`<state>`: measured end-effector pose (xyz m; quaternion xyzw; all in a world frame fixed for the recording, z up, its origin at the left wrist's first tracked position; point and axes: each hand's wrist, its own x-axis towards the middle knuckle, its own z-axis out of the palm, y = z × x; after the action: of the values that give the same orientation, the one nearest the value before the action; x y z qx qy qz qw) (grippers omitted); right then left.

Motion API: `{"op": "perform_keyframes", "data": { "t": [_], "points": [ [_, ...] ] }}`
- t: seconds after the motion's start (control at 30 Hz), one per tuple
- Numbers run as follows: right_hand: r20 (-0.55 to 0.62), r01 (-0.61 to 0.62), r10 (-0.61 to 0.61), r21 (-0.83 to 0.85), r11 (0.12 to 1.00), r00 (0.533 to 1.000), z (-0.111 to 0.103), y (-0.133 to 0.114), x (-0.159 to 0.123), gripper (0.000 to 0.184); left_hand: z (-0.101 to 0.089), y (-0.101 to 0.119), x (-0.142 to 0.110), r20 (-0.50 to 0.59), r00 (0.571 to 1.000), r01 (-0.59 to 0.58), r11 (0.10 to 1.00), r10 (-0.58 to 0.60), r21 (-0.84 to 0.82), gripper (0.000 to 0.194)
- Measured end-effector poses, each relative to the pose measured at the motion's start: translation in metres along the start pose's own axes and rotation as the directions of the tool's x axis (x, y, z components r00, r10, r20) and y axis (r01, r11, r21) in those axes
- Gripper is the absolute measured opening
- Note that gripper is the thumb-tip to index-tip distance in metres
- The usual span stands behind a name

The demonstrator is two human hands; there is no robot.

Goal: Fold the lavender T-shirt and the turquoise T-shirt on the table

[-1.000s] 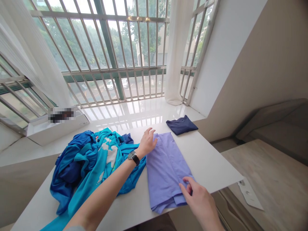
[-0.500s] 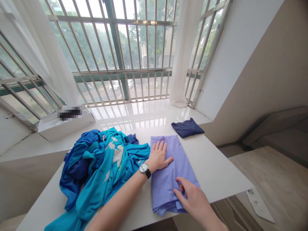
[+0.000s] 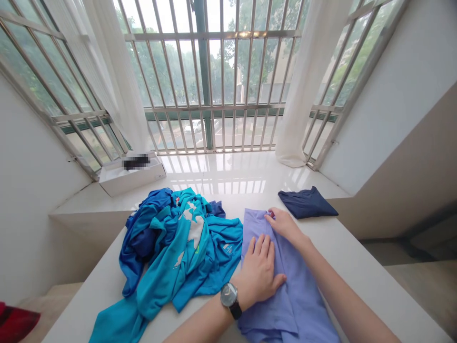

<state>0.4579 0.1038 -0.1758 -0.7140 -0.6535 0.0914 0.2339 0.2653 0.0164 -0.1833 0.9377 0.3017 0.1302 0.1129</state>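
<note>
Lilac garment (image 3: pixel 303 300), plain; navy folded garment (image 3: pixel 307 203), plain. Turquoise garment (image 3: pixel 194 264) with white print and small green patch, blue garment (image 3: pixel 129 269) beside it. White bench (image 3: pixel 364 259), white box (image 3: pixel 134 182), black watch strap (image 3: pixel 235 310).

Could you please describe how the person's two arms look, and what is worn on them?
The left arm wears a watch at the wrist, with a round dark dial, a silver-coloured rim and a black strap. The right arm shows no watch or bracelet. No sleeve is in view, and the visible fingers show no ring.
</note>
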Motion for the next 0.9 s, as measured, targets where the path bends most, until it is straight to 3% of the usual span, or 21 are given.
{"op": "perform_keyframes", "data": {
  "t": [0.17, 0.53, 0.67, 0.9],
  "points": [
    [-0.029, -0.011, 0.012, 0.030, 0.999, 1.000, 0.021, 0.007, 0.008, 0.027, 0.003, 0.000, -0.009, 0.014, 1.000, 0.007, 0.999, -0.006, -0.031, 0.073],
    [-0.043, 0.114, -0.106, 0.306, 0.945, 0.993, 0.030, 0.005, 0.009, 0.034, -0.003, 0.004, -0.014, 0.027, 0.999, -0.033, 0.999, 0.034, -0.028, 0.073],
    [-0.019, 0.080, -0.078, 0.286, 0.955, 0.997, 0.035, 0.011, 0.010, 0.029, -0.005, 0.005, -0.016, 0.042, 0.998, -0.053, 0.998, 0.055, -0.033, 0.072],
    [-0.087, 0.129, -0.118, 0.135, 0.982, 0.989, 0.036, 0.024, 0.011, 0.026, -0.004, 0.004, -0.016, 0.066, 0.996, -0.053, 0.997, 0.056, -0.055, 0.073]
  ]
}}
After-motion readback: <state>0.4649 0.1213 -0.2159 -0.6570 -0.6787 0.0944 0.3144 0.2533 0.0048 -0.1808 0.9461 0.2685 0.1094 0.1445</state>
